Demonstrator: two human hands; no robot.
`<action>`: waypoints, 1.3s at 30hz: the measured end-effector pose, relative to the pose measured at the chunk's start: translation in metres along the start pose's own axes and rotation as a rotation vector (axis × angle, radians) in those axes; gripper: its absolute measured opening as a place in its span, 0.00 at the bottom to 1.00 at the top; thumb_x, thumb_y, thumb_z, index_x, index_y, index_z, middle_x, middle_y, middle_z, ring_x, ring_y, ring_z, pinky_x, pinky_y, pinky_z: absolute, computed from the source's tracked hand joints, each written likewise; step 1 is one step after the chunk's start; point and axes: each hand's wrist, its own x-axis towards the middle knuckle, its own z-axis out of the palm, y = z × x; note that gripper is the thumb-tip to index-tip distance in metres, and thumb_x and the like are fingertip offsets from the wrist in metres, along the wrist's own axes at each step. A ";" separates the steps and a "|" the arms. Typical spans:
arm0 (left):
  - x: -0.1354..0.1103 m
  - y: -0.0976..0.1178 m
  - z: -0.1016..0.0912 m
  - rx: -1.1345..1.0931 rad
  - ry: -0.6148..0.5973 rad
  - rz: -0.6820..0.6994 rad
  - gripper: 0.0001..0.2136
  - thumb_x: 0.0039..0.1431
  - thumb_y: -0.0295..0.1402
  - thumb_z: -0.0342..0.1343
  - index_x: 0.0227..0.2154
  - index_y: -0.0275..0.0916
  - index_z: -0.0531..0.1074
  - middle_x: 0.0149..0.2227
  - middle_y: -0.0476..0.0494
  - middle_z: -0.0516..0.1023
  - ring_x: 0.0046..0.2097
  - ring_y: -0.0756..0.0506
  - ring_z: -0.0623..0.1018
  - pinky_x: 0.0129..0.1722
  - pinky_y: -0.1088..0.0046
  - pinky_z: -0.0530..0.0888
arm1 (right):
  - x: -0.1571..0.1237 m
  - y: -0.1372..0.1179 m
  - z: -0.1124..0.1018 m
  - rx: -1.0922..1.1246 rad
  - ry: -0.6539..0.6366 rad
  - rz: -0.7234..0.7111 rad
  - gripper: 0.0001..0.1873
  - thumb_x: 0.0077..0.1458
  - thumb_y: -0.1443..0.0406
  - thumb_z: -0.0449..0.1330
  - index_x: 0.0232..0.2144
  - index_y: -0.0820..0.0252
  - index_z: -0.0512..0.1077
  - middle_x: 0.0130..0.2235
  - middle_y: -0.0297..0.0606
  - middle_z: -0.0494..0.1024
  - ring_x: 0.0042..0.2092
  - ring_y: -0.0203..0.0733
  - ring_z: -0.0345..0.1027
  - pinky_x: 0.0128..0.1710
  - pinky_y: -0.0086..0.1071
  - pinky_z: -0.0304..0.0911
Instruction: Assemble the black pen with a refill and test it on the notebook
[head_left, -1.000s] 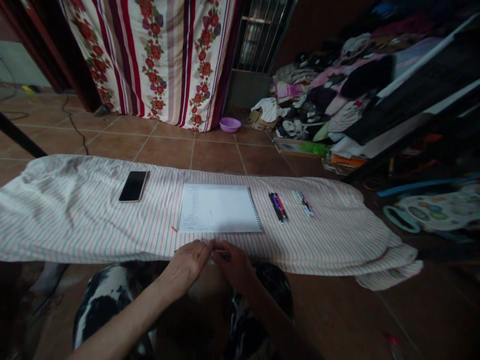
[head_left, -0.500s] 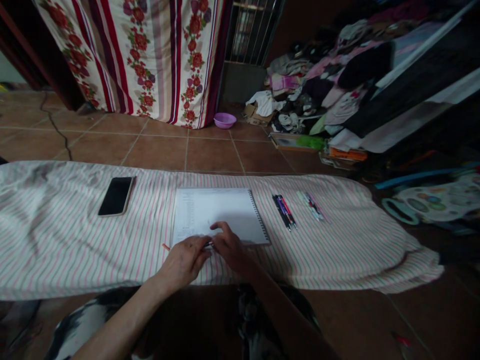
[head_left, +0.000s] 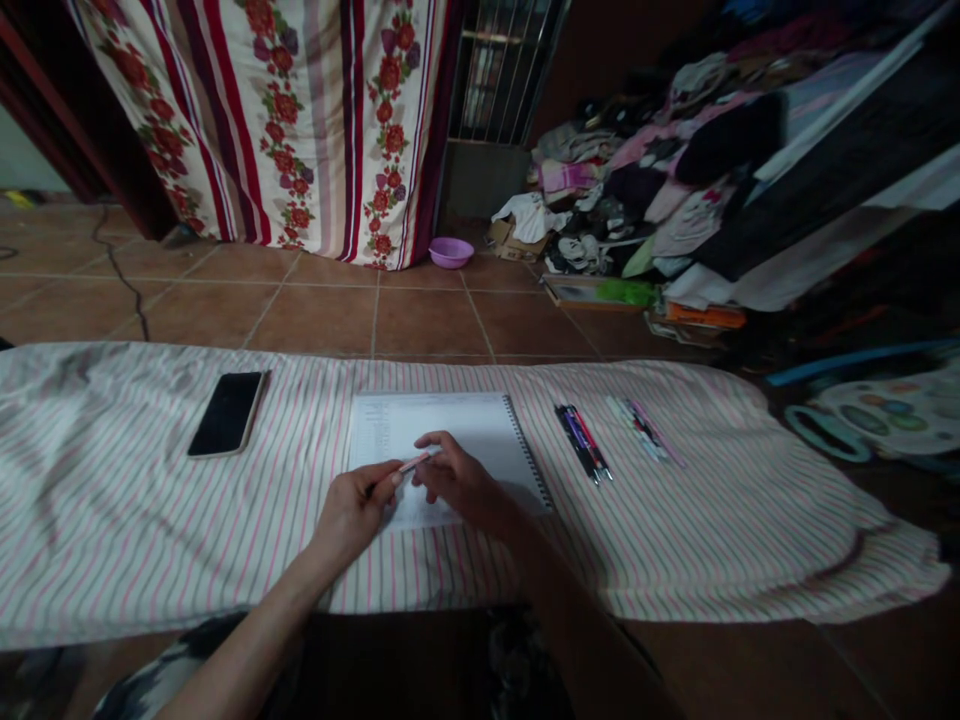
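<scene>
My left hand (head_left: 356,510) is closed around a slim pinkish pen (head_left: 415,463), held above the lower part of a spiral notebook (head_left: 457,420). The pen's free end points up and to the right, reaching the fingers of my right hand (head_left: 465,485). Those fingers are spread and slightly bent around that end; whether they touch it is hard to make out. Under both hands the notebook lies open on a white page, with its coil on the right and faint print along the left side.
A striped cloth (head_left: 300,560) covers the low surface. On it lie a phone (head_left: 227,415) at left, and at right a bunch of dark pens (head_left: 581,443) beside several lighter pens (head_left: 643,430). Beyond are a purple basin (head_left: 451,252), a curtain (head_left: 322,130) and heaped clothes (head_left: 637,180).
The pen has turned: its orange end stuck out left of my left hand before, and now a pinkish length shows between the hands. My right fingers have spread. The view has tilted slightly upward.
</scene>
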 end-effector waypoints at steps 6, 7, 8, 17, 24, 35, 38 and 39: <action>0.004 0.005 0.000 -0.312 -0.201 -0.248 0.17 0.51 0.44 0.54 0.19 0.34 0.71 0.15 0.54 0.58 0.19 0.55 0.52 0.19 0.77 0.49 | 0.004 0.007 -0.006 0.040 0.044 -0.275 0.13 0.52 0.66 0.57 0.42 0.57 0.73 0.40 0.37 0.73 0.32 0.32 0.69 0.30 0.26 0.65; 0.005 0.006 0.001 -0.303 -0.226 -0.247 0.17 0.52 0.44 0.53 0.20 0.34 0.70 0.16 0.54 0.58 0.19 0.55 0.52 0.19 0.77 0.49 | 0.005 0.008 -0.006 0.045 0.049 -0.298 0.11 0.52 0.66 0.58 0.39 0.57 0.74 0.36 0.36 0.74 0.31 0.32 0.69 0.30 0.26 0.65; 0.005 0.006 0.001 -0.278 -0.244 -0.234 0.17 0.52 0.44 0.52 0.21 0.34 0.70 0.16 0.54 0.58 0.19 0.55 0.53 0.20 0.77 0.50 | 0.006 0.009 -0.005 0.037 0.061 -0.309 0.10 0.51 0.65 0.59 0.37 0.58 0.75 0.32 0.35 0.75 0.29 0.32 0.69 0.30 0.26 0.66; -0.001 0.005 -0.010 0.142 -0.306 0.011 0.12 0.59 0.37 0.44 0.30 0.36 0.70 0.25 0.50 0.70 0.28 0.50 0.68 0.29 0.75 0.63 | 0.002 0.002 -0.005 -0.120 0.106 -0.263 0.07 0.51 0.64 0.60 0.33 0.61 0.76 0.24 0.33 0.78 0.26 0.33 0.72 0.28 0.25 0.67; -0.005 0.007 -0.013 0.345 -0.279 0.117 0.12 0.60 0.33 0.43 0.31 0.37 0.71 0.27 0.49 0.73 0.30 0.49 0.73 0.31 0.75 0.66 | -0.001 -0.006 0.000 -0.163 0.054 -0.161 0.09 0.53 0.62 0.58 0.32 0.63 0.73 0.22 0.32 0.75 0.22 0.32 0.70 0.24 0.22 0.65; -0.011 0.001 -0.011 0.690 -0.179 0.329 0.16 0.61 0.30 0.40 0.49 0.35 0.67 0.40 0.40 0.78 0.40 0.44 0.77 0.39 0.66 0.73 | 0.002 -0.004 0.018 -0.723 0.222 -0.059 0.23 0.59 0.56 0.49 0.17 0.62 0.68 0.17 0.34 0.71 0.20 0.32 0.63 0.23 0.25 0.51; -0.012 -0.002 -0.012 0.703 -0.147 0.357 0.17 0.62 0.32 0.40 0.50 0.35 0.66 0.41 0.39 0.78 0.39 0.44 0.78 0.38 0.67 0.74 | 0.003 -0.002 0.023 -0.769 0.227 0.023 0.24 0.60 0.56 0.48 0.18 0.61 0.70 0.17 0.34 0.72 0.22 0.33 0.65 0.25 0.27 0.50; -0.013 -0.003 -0.012 0.695 -0.141 0.369 0.16 0.62 0.32 0.40 0.49 0.35 0.66 0.41 0.39 0.78 0.40 0.44 0.78 0.39 0.68 0.74 | 0.003 -0.002 0.024 -0.775 0.235 0.049 0.25 0.60 0.56 0.47 0.18 0.61 0.71 0.18 0.35 0.72 0.22 0.34 0.65 0.25 0.27 0.50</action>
